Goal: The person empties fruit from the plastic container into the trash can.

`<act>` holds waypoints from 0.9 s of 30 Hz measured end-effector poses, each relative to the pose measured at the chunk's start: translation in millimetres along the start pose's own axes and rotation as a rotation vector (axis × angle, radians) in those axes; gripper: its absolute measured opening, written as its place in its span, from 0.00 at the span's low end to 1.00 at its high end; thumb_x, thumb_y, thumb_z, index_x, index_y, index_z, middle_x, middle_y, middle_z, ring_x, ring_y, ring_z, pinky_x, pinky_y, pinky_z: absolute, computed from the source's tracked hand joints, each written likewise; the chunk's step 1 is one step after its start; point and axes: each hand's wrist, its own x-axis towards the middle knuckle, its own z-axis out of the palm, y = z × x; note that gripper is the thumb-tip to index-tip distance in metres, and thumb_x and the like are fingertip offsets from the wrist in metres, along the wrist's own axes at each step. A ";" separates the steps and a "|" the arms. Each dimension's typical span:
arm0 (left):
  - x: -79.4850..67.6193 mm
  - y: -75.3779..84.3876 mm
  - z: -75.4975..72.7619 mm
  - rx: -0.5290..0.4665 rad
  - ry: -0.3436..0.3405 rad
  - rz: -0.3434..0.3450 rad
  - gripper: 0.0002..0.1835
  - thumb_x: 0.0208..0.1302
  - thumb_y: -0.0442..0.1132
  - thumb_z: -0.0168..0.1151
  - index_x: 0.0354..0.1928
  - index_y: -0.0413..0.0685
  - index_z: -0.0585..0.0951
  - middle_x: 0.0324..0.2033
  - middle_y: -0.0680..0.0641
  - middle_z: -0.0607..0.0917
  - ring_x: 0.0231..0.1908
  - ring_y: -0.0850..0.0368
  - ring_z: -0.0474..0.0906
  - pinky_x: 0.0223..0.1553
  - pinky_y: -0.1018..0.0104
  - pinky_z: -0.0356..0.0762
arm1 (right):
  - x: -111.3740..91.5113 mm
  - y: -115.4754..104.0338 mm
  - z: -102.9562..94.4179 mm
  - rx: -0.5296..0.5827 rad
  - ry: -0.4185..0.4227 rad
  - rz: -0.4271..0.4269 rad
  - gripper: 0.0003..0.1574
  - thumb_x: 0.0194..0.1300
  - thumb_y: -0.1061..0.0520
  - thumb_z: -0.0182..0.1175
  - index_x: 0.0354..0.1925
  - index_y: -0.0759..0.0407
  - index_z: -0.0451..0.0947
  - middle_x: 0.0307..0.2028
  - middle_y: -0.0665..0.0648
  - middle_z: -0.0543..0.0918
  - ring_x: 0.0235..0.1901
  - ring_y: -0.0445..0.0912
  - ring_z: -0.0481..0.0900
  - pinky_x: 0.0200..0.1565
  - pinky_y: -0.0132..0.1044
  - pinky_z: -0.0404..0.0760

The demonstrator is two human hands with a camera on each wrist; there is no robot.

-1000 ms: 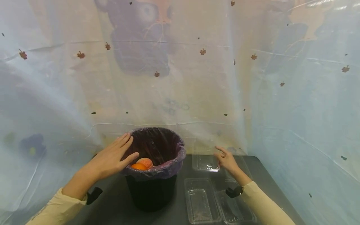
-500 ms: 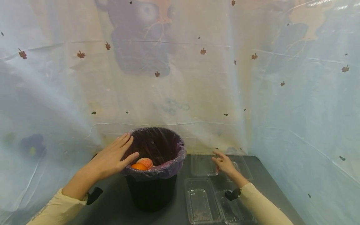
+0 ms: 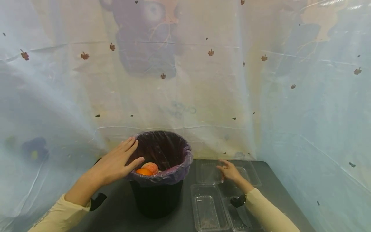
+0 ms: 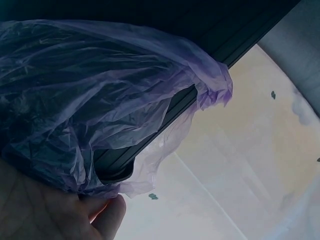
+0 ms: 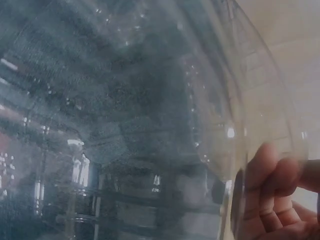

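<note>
My left hand [image 3: 116, 164] rests at the left rim of a black bin [image 3: 157, 203], fingers straight and thumb spread over the opening. A purple translucent bag [image 3: 176, 175] lines the bin and folds over its rim; the left wrist view shows its crumpled edge [image 4: 125, 85] beside the fingertips. Inside lie an orange fruit [image 3: 144, 171] and a pinkish, peach-like one [image 3: 150, 167]. My right hand [image 3: 232, 172] pinches the right edge of a clear plastic container [image 3: 207, 172], close over the back of the table. In the right wrist view, curled fingers [image 5: 265, 165] meet its rim.
Two more clear containers, a left one [image 3: 210, 207] and a right one [image 3: 242, 216], lie at the front of the dark table [image 3: 110, 216]. Another container [image 3: 250, 172] is behind my right hand. A patterned plastic curtain [image 3: 185, 96] encloses the table's back and sides.
My right hand has moved down and slightly left, lowering the clear plastic container toward the table behind the front ones. My left hand and the bin have stayed in place.
</note>
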 end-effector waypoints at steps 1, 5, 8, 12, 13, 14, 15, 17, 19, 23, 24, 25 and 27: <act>0.2 0.2 0.1 0.001 0.000 0.001 0.49 0.71 0.73 0.40 0.80 0.43 0.51 0.79 0.41 0.46 0.78 0.40 0.41 0.74 0.36 0.43 | 0.4 0.5 0.2 -0.024 0.006 -0.004 0.33 0.75 0.58 0.58 0.70 0.73 0.63 0.13 0.54 0.74 0.12 0.56 0.79 0.28 0.40 0.85; 0.7 0.5 -0.1 0.000 0.000 0.003 0.49 0.71 0.73 0.39 0.80 0.44 0.50 0.79 0.41 0.46 0.78 0.40 0.41 0.74 0.35 0.43 | 5.4 9.9 -1.2 -0.094 0.001 -0.008 0.34 0.75 0.57 0.58 0.70 0.74 0.63 0.12 0.52 0.75 0.12 0.52 0.79 0.32 0.38 0.84; 0.3 -0.4 -1.1 -0.006 -0.004 0.003 0.49 0.71 0.73 0.40 0.80 0.44 0.50 0.79 0.41 0.46 0.78 0.40 0.40 0.73 0.35 0.43 | 5.1 9.4 -1.1 -0.104 -0.003 -0.004 0.35 0.74 0.55 0.58 0.70 0.75 0.62 0.14 0.56 0.77 0.13 0.53 0.80 0.29 0.39 0.84; 0.3 -1.5 -2.2 -0.012 -0.010 0.008 0.49 0.71 0.72 0.40 0.80 0.45 0.50 0.79 0.42 0.45 0.78 0.41 0.40 0.74 0.36 0.43 | 3.3 9.3 -2.1 -0.125 -0.016 0.021 0.37 0.75 0.54 0.58 0.70 0.75 0.61 0.19 0.63 0.81 0.17 0.58 0.83 0.28 0.43 0.86; 0.5 -1.5 -2.3 -0.015 -0.011 0.009 0.49 0.71 0.72 0.40 0.80 0.45 0.50 0.79 0.42 0.45 0.78 0.41 0.39 0.74 0.36 0.43 | 2.6 9.6 -2.9 -0.129 -0.023 0.029 0.38 0.75 0.54 0.58 0.71 0.75 0.60 0.20 0.65 0.82 0.17 0.58 0.83 0.27 0.44 0.86; 0.7 -1.4 -2.4 -0.018 -0.012 0.011 0.49 0.71 0.72 0.41 0.80 0.45 0.50 0.79 0.42 0.45 0.78 0.41 0.39 0.74 0.36 0.42 | 1.8 9.8 -3.9 -0.143 -0.027 0.034 0.38 0.75 0.53 0.58 0.71 0.74 0.59 0.21 0.65 0.83 0.17 0.58 0.83 0.27 0.44 0.86; 0.9 -1.4 -2.5 -0.022 -0.012 0.013 0.49 0.71 0.72 0.41 0.80 0.45 0.50 0.79 0.42 0.45 0.78 0.41 0.39 0.74 0.37 0.42 | 0.9 9.6 -5.0 -0.155 -0.029 0.043 0.39 0.75 0.53 0.58 0.72 0.73 0.58 0.22 0.65 0.83 0.17 0.57 0.83 0.26 0.45 0.86; 1.2 -1.2 -3.1 -0.033 -0.014 0.016 0.49 0.71 0.72 0.42 0.80 0.45 0.49 0.79 0.42 0.45 0.78 0.41 0.39 0.75 0.38 0.41 | -0.8 8.1 -7.9 -0.198 -0.028 0.052 0.41 0.74 0.51 0.59 0.74 0.71 0.57 0.25 0.64 0.84 0.18 0.54 0.83 0.26 0.44 0.86; 2.0 -0.8 -3.7 -0.045 -0.016 0.021 0.49 0.71 0.72 0.42 0.80 0.45 0.49 0.79 0.42 0.44 0.78 0.41 0.39 0.75 0.39 0.40 | -2.7 4.7 -12.0 -0.270 -0.004 0.039 0.41 0.74 0.49 0.60 0.74 0.69 0.58 0.28 0.61 0.86 0.19 0.51 0.84 0.28 0.44 0.86; 4.2 -0.9 -4.5 -0.055 -0.021 0.033 0.49 0.71 0.72 0.42 0.80 0.44 0.49 0.79 0.42 0.45 0.78 0.40 0.40 0.76 0.42 0.38 | -7.3 -8.5 -23.5 -0.421 0.079 -0.016 0.39 0.72 0.47 0.61 0.72 0.65 0.65 0.34 0.57 0.87 0.25 0.46 0.85 0.35 0.47 0.86; 4.7 -1.0 -4.7 -0.055 -0.022 0.034 0.49 0.71 0.72 0.42 0.80 0.44 0.50 0.79 0.41 0.45 0.78 0.40 0.40 0.76 0.42 0.38 | -8.7 -12.2 -26.6 -0.447 0.095 -0.036 0.38 0.72 0.47 0.62 0.71 0.65 0.66 0.35 0.57 0.87 0.28 0.46 0.85 0.37 0.49 0.86; 5.1 -1.1 -5.2 -0.056 -0.026 0.034 0.49 0.71 0.72 0.42 0.80 0.44 0.50 0.79 0.41 0.45 0.78 0.39 0.40 0.76 0.41 0.38 | -10.2 -15.8 -29.5 -0.462 0.107 -0.049 0.38 0.72 0.46 0.62 0.71 0.64 0.67 0.37 0.57 0.87 0.30 0.46 0.85 0.39 0.50 0.86; 5.9 -1.6 -6.5 -0.060 -0.034 0.028 0.50 0.71 0.72 0.43 0.80 0.44 0.50 0.79 0.41 0.45 0.78 0.39 0.40 0.76 0.40 0.38 | -13.5 -21.7 -35.0 -0.478 0.116 -0.071 0.37 0.72 0.46 0.61 0.71 0.63 0.67 0.39 0.58 0.87 0.35 0.49 0.85 0.43 0.52 0.85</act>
